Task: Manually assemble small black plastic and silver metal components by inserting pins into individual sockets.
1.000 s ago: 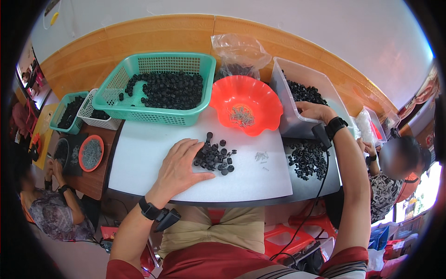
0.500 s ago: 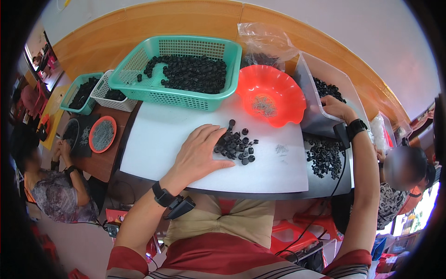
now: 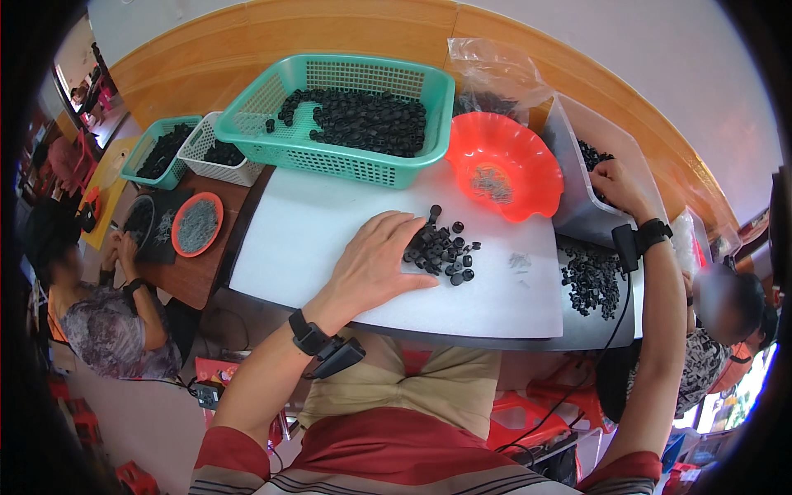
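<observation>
My left hand (image 3: 373,268) rests on the white sheet (image 3: 289,239) with thumb and fingers apart. It curves against the left side of a loose pile of small round black plastic parts (image 3: 437,252). My right hand (image 3: 623,190) reaches over the near wall of a translucent grey bin (image 3: 569,136), which holds many small black parts (image 3: 590,154). The fingertips point down among those parts and are mostly hidden, so I cannot see whether they grip anything.
A green basket (image 3: 330,157) of black parts stands at the back, beside a red scalloped bowl (image 3: 528,157) with small metal pins. More black parts (image 3: 592,280) lie below the bin. Co-workers sit at left and right. A cable (image 3: 606,330) hangs from my right wrist.
The whole view has shifted slightly, so things appear farther right. My right hand stays in the bin, its fingers a little more bent downward. My left hand stays by the pile.
</observation>
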Demonstrator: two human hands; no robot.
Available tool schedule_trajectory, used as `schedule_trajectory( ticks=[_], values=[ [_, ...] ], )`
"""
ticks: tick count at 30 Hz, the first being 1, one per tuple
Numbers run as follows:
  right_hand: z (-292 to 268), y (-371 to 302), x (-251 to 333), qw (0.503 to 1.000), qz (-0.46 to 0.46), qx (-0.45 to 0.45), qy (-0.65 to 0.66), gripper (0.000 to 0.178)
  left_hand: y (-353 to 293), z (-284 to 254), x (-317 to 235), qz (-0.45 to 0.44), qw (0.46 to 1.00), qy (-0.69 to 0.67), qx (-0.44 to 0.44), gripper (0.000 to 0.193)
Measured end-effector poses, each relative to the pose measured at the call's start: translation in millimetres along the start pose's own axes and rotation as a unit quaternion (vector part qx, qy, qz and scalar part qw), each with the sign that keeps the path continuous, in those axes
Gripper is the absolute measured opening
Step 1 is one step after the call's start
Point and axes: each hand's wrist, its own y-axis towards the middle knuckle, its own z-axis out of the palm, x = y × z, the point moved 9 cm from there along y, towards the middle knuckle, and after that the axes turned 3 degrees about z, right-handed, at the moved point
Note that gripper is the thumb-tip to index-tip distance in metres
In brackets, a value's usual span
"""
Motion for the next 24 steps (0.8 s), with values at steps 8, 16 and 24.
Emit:
schedule_trajectory(
  ticks=[8, 16, 24],
  values=[
    [-44.7, -9.1, 10.3, 0.991, -0.027, -0.105, 0.08, 0.036, 3.8, 4.9, 4.2, -0.031, 0.999, -0.028, -0.002, 0.113],
    [20.0, -56.3, 200.1, 0.944, -0.294, -0.06, 0.139, 0.026, -1.4, -14.9, 14.8, -0.058, 0.981, -0.15, -0.108, 0.142],
    [139.2, -69.0, 304.1, 0.915, -0.404, -0.01, -0.001, 0.03, -14.7, -32.9, 49.1, -0.086, 0.904, -0.336, -0.249, 0.099]
  ],
)
